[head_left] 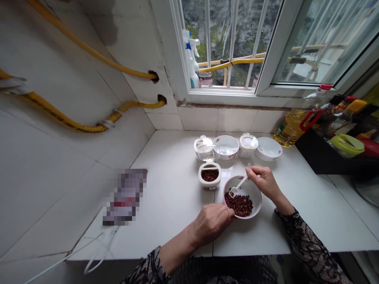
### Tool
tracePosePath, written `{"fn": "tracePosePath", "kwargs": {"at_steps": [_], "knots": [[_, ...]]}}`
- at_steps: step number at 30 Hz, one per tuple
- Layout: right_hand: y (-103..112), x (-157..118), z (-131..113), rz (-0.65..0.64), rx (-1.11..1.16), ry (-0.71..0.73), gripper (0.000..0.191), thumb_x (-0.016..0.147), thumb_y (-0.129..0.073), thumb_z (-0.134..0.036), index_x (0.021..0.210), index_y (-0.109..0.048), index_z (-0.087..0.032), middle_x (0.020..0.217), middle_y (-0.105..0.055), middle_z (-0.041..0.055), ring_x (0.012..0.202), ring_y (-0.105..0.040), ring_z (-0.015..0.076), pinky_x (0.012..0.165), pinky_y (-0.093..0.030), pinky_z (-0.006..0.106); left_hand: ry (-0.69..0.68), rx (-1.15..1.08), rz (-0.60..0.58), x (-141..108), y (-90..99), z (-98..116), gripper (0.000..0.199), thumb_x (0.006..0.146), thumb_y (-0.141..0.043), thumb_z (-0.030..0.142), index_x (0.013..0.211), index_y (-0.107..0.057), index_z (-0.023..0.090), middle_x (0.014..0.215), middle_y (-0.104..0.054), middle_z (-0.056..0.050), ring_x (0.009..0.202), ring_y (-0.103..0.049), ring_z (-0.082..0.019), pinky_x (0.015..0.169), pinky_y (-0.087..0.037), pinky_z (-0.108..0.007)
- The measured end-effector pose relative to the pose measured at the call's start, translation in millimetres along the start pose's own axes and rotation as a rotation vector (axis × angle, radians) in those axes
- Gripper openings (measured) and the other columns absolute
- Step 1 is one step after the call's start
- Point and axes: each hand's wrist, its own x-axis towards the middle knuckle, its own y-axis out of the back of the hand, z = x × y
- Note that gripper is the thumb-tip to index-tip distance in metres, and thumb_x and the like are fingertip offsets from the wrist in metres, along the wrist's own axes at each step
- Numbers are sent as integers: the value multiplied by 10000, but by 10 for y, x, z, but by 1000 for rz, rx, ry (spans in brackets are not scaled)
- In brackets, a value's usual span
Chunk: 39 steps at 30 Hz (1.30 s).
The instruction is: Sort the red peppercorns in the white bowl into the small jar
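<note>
A white bowl point(257, 197) with a pink rim stands on the counter, partly filled with dark red Sichuan peppercorns point(241, 205). My left hand point(211, 224) is closed on the bowl's near left rim. Pinched by its handle in my right hand point(263, 179) is a small white plastic spoon point(240, 184). The spoon's scoop is inside the bowl over the peppercorns, with a few of them seeming to lie in it. Just left of the bowl sits a white spice jar point(210, 184), its clear lid flipped up, with more peppercorns inside.
Behind stand a lidded white jar point(201, 146), a white bowl point(226, 148), another jar point(248, 146) and a second bowl point(269, 150). An oil bottle point(291, 124) and a black rack point(319, 154) of bottles are at right. A blurred-out object point(126, 197) with a white cable lies left.
</note>
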Motion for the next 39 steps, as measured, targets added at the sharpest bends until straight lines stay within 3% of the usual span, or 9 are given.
{"fn": "tracePosePath", "kwargs": {"at_steps": [13, 16, 19, 23, 27, 29, 31, 36, 39], "knots": [[-52, 41, 8, 45, 224, -261, 526, 748, -604, -616, 477, -469, -186, 461, -374, -36, 451, -285, 79, 433, -221, 242, -1, 13, 4, -22, -22, -10, 188, 1020, -381, 178, 905, -529, 157, 605, -542, 24, 508, -494, -110, 502, -344, -240], [-88, 87, -36, 98, 231, -233, 519, 773, -583, -615, 496, -482, -188, 467, -398, -30, 454, -311, 90, 442, -244, 249, 0, 12, 3, -26, -21, -5, 177, 1015, -395, 180, 904, -530, 158, 612, -549, 23, 515, -505, -109, 501, -357, -235], [-130, 161, -201, 192, 104, -50, 470, 862, -533, -524, 532, -496, -192, 482, -429, -23, 479, -366, 108, 486, -298, 259, 2, 12, 9, -26, -20, 1, 180, 1014, -391, 176, 908, -535, 155, 617, -551, 21, 520, -512, -109, 501, -367, -234], [-226, 250, -475, 321, -221, 338, 390, 954, -461, -324, 586, -498, -199, 515, -484, -18, 514, -408, 118, 652, -386, 288, -2, 19, 24, -15, -26, 5, 201, 1019, -383, 175, 893, -537, 149, 603, -546, 19, 502, -503, -114, 479, -357, -243], [-349, 270, -595, 263, -544, 768, 302, 944, -496, -200, 643, -527, -197, 543, -543, -27, 507, -399, 107, 799, -394, 307, -5, 30, 28, 2, -25, 3, 216, 1021, -402, 194, 863, -544, 150, 591, -545, 18, 495, -503, -118, 469, -358, -242], [-361, 255, -596, 236, -607, 869, 269, 934, -525, -185, 665, -542, -195, 559, -568, -27, 514, -413, 107, 818, -395, 303, -5, 32, 25, 4, -24, 1, 227, 1020, -408, 194, 844, -545, 151, 586, -539, 19, 495, -502, -113, 475, -363, -233], [-313, 230, -573, 262, -559, 851, 261, 935, -519, -170, 677, -539, -196, 557, -563, -30, 509, -419, 104, 807, -397, 302, -6, 32, 22, 3, -22, 0, 232, 1020, -407, 191, 839, -546, 151, 586, -535, 20, 495, -501, -108, 480, -367, -224], [-51, 147, -402, 364, -345, 596, 340, 949, -485, -192, 611, -450, -210, 491, -427, -54, 472, -352, 102, 720, -409, 300, -5, 30, 19, 6, -12, 7, 245, 1024, -389, 189, 836, -543, 152, 589, -527, 21, 501, -495, -104, 490, -370, -216], [50, 94, -237, 283, -383, 532, 379, 950, -484, -226, 576, -423, -214, 473, -393, -59, 457, -314, 99, 683, -410, 288, -1, 31, 17, 10, -6, 10, 248, 1029, -374, 196, 853, -543, 154, 594, -529, 21, 505, -495, -103, 492, -366, -219]]}}
